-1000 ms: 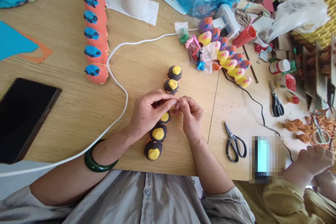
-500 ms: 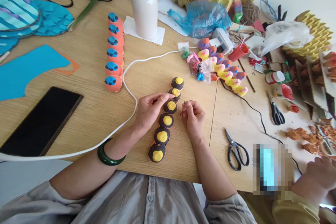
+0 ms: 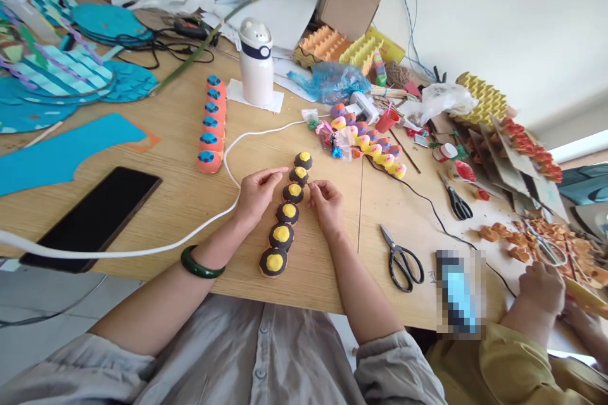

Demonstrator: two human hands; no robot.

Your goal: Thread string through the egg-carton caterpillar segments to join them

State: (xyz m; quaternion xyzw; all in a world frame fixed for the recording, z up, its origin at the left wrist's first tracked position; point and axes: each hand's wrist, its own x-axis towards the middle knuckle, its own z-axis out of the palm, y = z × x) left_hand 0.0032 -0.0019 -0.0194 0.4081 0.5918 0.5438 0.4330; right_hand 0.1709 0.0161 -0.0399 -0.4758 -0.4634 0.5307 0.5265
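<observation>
A row of egg-carton cups (image 3: 288, 211) lies on the table between my hands, each topped with dark clay and a yellow blob. My left hand (image 3: 259, 195) is on the row's left side, thumb and forefinger pinched beside the far cups. Anything in that pinch is too small to make out. On the right side, my right hand (image 3: 327, 204) is closed, its pinched fingertips close to the third cup from the far end. Whatever it pinches is too small to name. A green bangle (image 3: 202, 264) circles my left wrist.
An orange row of cups with blue tops (image 3: 211, 123) lies left, near a white bottle (image 3: 256, 69). A white cable (image 3: 209, 224) runs past my left hand. Black scissors (image 3: 403, 259) lie right. A co-worker's hand (image 3: 541, 288) is at the far right.
The view has tilted upward, showing more of the table's far side. My left fingertips have drawn off the second cup. My right fingertips have come closer to the row.
</observation>
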